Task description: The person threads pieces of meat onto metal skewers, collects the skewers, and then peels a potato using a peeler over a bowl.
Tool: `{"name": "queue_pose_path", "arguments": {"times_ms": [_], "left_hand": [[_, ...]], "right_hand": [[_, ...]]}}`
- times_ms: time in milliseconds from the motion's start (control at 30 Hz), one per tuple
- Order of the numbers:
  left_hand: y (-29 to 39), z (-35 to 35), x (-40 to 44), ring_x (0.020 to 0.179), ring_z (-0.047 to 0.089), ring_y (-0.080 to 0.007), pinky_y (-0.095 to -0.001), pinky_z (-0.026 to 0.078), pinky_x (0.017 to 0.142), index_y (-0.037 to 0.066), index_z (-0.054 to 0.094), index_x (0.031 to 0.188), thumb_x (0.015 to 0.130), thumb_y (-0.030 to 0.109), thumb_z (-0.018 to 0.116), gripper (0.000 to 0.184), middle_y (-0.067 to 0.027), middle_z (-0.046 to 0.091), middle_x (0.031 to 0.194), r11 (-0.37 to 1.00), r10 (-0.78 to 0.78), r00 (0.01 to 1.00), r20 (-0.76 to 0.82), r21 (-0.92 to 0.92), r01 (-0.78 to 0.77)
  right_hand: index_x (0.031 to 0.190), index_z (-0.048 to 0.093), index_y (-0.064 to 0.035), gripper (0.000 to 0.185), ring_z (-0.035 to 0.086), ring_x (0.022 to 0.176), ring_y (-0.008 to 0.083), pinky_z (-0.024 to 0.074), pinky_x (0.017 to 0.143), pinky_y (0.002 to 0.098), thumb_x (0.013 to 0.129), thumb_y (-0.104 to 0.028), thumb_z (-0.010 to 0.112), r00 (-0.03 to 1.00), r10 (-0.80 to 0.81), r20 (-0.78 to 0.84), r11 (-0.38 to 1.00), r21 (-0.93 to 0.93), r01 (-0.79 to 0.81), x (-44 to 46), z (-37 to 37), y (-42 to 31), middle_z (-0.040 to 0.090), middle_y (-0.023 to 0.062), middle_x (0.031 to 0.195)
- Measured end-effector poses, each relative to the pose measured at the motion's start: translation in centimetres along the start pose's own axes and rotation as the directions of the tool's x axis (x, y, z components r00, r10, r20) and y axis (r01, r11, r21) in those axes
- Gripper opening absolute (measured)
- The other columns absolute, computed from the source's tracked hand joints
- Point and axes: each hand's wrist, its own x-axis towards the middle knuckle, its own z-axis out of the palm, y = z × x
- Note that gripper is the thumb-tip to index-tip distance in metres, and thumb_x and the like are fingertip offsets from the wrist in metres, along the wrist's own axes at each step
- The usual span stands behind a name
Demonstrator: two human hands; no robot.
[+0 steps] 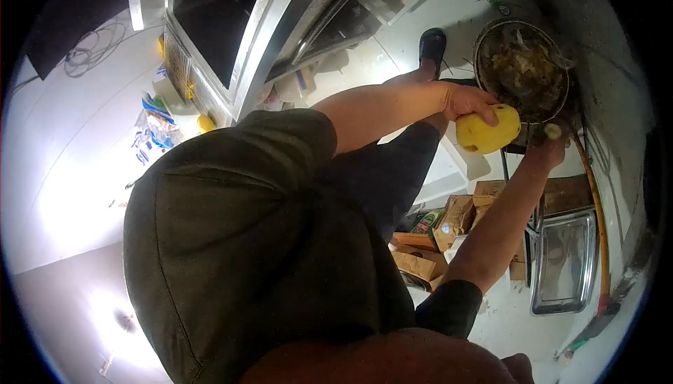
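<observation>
My left hand is wrapped round one end of a large, smooth, yellow potato-like vegetable. It looks peeled and has a few small dark spots. To its right, my right hand is closed, with a small pale round thing showing at the fingers. What that is I cannot make out. Both hands are beside the near rim of a round basket or bin, which holds a heap of brownish and yellowish scraps.
Cardboard boxes stand below my forearms. A clear-looking rectangular tray or lid leans near the wall, beside a long wooden stick. Metal kitchen equipment is at upper left. My shoe rests on the pale floor.
</observation>
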Motion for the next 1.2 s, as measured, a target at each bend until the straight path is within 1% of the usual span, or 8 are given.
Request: {"name": "queue_pose_path", "arguments": {"times_ms": [100, 267, 400, 467, 733, 967, 1100, 1200], "left_hand": [[0.1, -1.0, 0.3, 0.099, 0.062, -0.0269, -0.0428, 0.054, 0.08, -0.003, 0.049, 0.124, 0.078, 0.008, 0.065, 0.05, -0.0148, 0.061, 0.11, 0.996, 0.07, 0.995, -0.071, 0.058, -0.066], [-0.4, -0.5, 0.2, 0.098, 0.063, -0.0246, -0.0394, 0.055, 0.08, -0.003, 0.051, 0.122, 0.079, 0.011, 0.065, 0.047, -0.0141, 0.062, 0.109, 0.998, -0.043, 0.999, -0.017, 0.05, 0.044], [0.0, -1.3, 0.5, 0.095, 0.064, -0.0242, -0.037, 0.055, 0.08, -0.004, 0.052, 0.12, 0.078, 0.012, 0.065, 0.046, -0.014, 0.062, 0.108, 0.999, -0.015, 1.0, -0.022, 0.049, 0.016], [-0.2, -1.6, 0.5, 0.094, 0.064, -0.0242, -0.0365, 0.055, 0.08, -0.005, 0.052, 0.119, 0.078, 0.012, 0.065, 0.046, -0.014, 0.062, 0.107, 0.999, -0.001, 0.999, -0.041, 0.033, 0.002], [-0.9, -2.3, 0.9, 0.093, 0.064, -0.0244, -0.036, 0.054, 0.08, -0.005, 0.053, 0.117, 0.08, 0.016, 0.065, 0.044, -0.0154, 0.063, 0.104, 0.999, -0.032, 0.999, 0.006, 0.038, 0.032], [-0.8, -2.1, 1.1, 0.097, 0.063, -0.0225, -0.0352, 0.052, 0.084, -0.002, 0.056, 0.114, 0.082, 0.014, 0.063, 0.037, -0.0132, 0.064, 0.105, 0.989, 0.05, 0.994, -0.092, -0.133, -0.062], [-1.1, -0.3, 0.6, 0.1, 0.062, -0.0238, -0.0359, 0.051, 0.087, -0.003, 0.053, 0.119, 0.082, 0.011, 0.063, 0.041, -0.014, 0.063, 0.109, 0.98, 0.197, 0.969, -0.147, 0.034, -0.194], [-0.8, -0.3, 0.3, 0.102, 0.061, -0.026, -0.0375, 0.051, 0.088, -0.004, 0.049, 0.123, 0.081, 0.008, 0.062, 0.046, -0.0159, 0.061, 0.112, 0.991, 0.133, 0.985, -0.107, 0.025, -0.131]], "right_hand": [[0.1, 0.056, -0.0041, 0.028, 0.051, 0.061, 0.0195, 0.0382, 0.05, 0.0346, 0.092, -0.031, 0.051, 0.961, 0.276, 0.009, 0.908, 0.327, -0.263, -4.7, 1.2, -7.9, 0.058, 0.0082, 0.083], [0.102, 0.059, -0.0029, 0.03, 0.048, 0.058, 0.018, 0.0376, 0.05, 0.035, 0.093, -0.029, 0.047, 0.976, -0.207, 0.072, 0.971, -0.103, 0.214, 0.1, -0.2, 4.3, 0.057, 0.0076, 0.081], [0.095, 0.059, -0.0046, 0.027, 0.048, 0.056, 0.0164, 0.0388, 0.05, 0.0338, 0.092, -0.028, 0.045, 0.832, 0.554, 0.005, 0.655, 0.615, -0.439, -3.1, 0.2, -6.0, 0.057, 0.0039, 0.079], [0.093, 0.059, -0.0051, 0.028, 0.048, 0.055, 0.0164, 0.0378, 0.048, 0.0334, 0.093, -0.029, 0.044, 0.815, 0.579, -0.01, 0.713, 0.492, -0.5, -7.0, 1.3, -11.7, 0.058, 0.0034, 0.079], [0.088, 0.057, -0.0072, 0.029, 0.043, 0.05, 0.0158, 0.0324, 0.042, 0.0327, 0.095, -0.031, 0.042, 0.983, -0.173, -0.055, 0.961, -0.228, 0.156, -3.6, -0.2, -2.8, 0.054, 0.0026, 0.074], [0.084, 0.055, -0.0091, 0.032, 0.04, 0.047, 0.0154, 0.0276, 0.037, 0.032, 0.097, -0.034, 0.04, 0.785, 0.618, -0.049, 0.683, 0.528, -0.505, -10.0, 1.6, -15.3, 0.051, 0.0018, 0.07], [0.085, 0.054, -0.0101, 0.031, 0.038, 0.048, 0.0147, 0.0295, 0.038, 0.0324, 0.097, -0.037, 0.042, 0.861, 0.508, -0.039, 0.758, 0.495, -0.425, -11.1, 2.9, -15.7, 0.049, 0.0012, 0.07], [0.09, 0.054, -0.0092, 0.032, 0.047, 0.061, 0.0166, 0.0387, 0.045, 0.0336, 0.096, -0.038, 0.043, 0.995, 0.053, -0.086, 0.999, 0.002, -0.053, -8.0, 1.7, -7.9, 0.053, 0.0045, 0.083]]}}
